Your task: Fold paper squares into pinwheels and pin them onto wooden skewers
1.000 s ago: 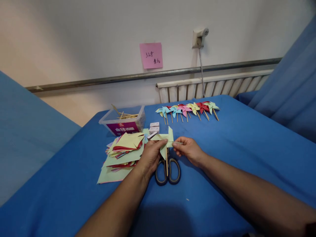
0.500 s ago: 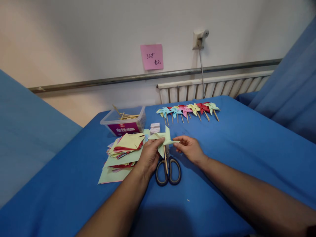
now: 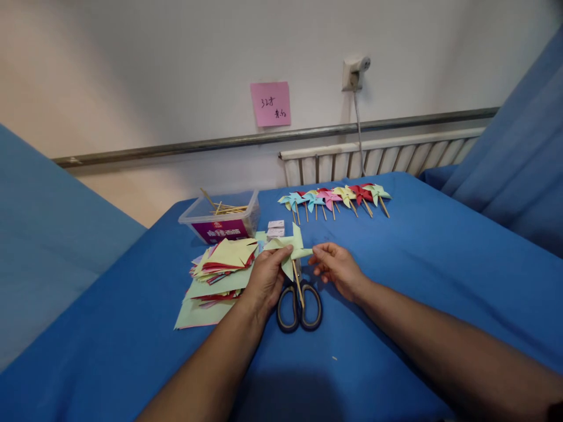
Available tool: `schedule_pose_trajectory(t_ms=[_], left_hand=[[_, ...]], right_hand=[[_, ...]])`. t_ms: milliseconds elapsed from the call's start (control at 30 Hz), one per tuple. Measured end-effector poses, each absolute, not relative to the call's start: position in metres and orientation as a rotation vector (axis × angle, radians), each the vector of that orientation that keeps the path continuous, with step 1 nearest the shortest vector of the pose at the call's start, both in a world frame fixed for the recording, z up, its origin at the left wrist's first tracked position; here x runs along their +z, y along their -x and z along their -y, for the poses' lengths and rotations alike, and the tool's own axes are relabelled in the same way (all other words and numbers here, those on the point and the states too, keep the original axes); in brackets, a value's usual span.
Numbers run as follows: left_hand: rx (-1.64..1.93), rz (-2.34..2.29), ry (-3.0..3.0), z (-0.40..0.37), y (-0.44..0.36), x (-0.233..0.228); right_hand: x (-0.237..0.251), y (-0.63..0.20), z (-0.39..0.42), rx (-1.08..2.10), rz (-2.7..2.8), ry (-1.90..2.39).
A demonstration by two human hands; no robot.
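A pale green paper pinwheel (image 3: 299, 253) on a thin wooden stick (image 3: 298, 284) is held over the table. My left hand (image 3: 266, 275) grips it near its centre, thumb on top. At the tip of its right-hand blade, my right hand (image 3: 336, 269) has thumb and forefinger closed in a pinch, the other fingers curled loosely. Beneath the stick lie scissors (image 3: 319, 313) with dark handles toward me; their blades are mostly hidden. Beside my left hand are stacked cut paper squares (image 3: 233, 253), yellow and red among them, on larger pale green sheets (image 3: 197, 313).
A clear plastic box (image 3: 187, 220) of wooden sticks stands at the back left. Two small white boxes (image 3: 276, 228) sit behind the pinwheel. Finished pinwheels (image 3: 329, 198) in several colours lie in a row at the back. A radiator (image 3: 325, 167) runs along the wall.
The right blade's tip looks bent in shorter, and my right fingertips have shifted slightly along it. The stick's lower end has swung a little right. My left hand keeps its hold.
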State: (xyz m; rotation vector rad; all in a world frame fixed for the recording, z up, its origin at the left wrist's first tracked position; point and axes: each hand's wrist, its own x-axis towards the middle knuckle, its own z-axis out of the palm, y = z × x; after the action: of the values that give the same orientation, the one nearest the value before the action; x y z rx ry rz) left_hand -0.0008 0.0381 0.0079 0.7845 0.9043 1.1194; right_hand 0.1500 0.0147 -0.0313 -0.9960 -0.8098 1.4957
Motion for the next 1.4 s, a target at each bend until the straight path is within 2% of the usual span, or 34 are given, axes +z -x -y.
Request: schedule_pose_trajectory(t_ms=[100,200,600,1067,1200,1300,1400], left_hand=[[1.165,-0.91,-0.792,-0.036,0.001,0.012],[1.192,-0.914,-0.796,-0.034,0.0,0.013],[1.218,-0.747,-0.724,-0.035,-0.001,0.013],[1.23,-0.899,-0.815,-0.034,-0.002,0.007],[1.229,-0.908,-0.777,-0.035,-0.001,0.008],[1.128,-0.883,-0.76,-0.034,-0.001,0.008],[0.973,-0.856,-0.762,-0.032,-0.002,0.005]], right_hand=[[-0.03,-0.147,-0.007,1.733,0.897,0.939],[-0.032,-0.142,-0.001,1.812,1.067,0.889],[-0.029,-0.143,-0.003,1.687,1.098,0.856],[-0.037,-0.141,-0.004,1.673,1.143,0.865],[-0.038,-0.145,-0.01,1.644,0.972,0.822],[-0.034,-0.155,-0.018,1.58,0.786,0.742],[-0.029,-0.166,-0.022,1.677,0.759,0.625]])
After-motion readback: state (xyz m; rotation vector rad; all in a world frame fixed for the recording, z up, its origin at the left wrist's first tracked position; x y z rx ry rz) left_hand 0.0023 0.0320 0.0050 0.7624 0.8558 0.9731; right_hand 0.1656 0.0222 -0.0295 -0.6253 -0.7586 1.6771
